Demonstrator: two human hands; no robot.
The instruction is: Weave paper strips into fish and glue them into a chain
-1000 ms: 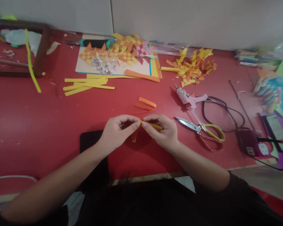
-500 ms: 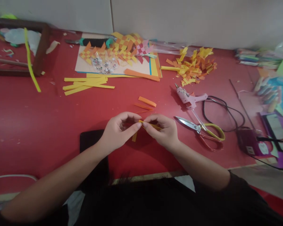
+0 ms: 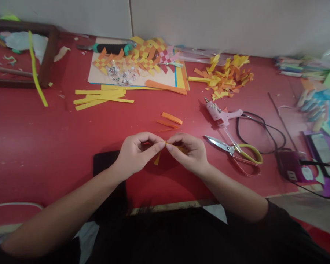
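My left hand [image 3: 139, 150] and my right hand [image 3: 188, 149] meet fingertip to fingertip over the red table [image 3: 165, 183]. Both are closed in a pinch on yellow-orange paper strips [image 3: 157, 159], which are mostly hidden by the fingers. One yellow end hangs down below the left fingertips; another shows beneath the right fingers. Just beyond the hands lie loose orange paper strips [image 3: 172, 118]. A dark flat object [image 3: 107, 161] rests under my left wrist. Scissors [image 3: 228, 148] with yellow and red handles lie open to the right of my right hand.
A pink glue gun [image 3: 221, 114] with a black cord lies beyond the scissors. Yellow strips [image 3: 99, 99], woven paper fish [image 3: 147, 55] and a pile of paper scraps [image 3: 228, 77] sit farther back. A brown wooden frame [image 3: 51, 55] stands left; a purple box [image 3: 291, 167] is right.
My fingertips have drawn closer together on the paper, covering more of it. The hanging yellow end has tilted slightly. Nothing else on the table has moved.
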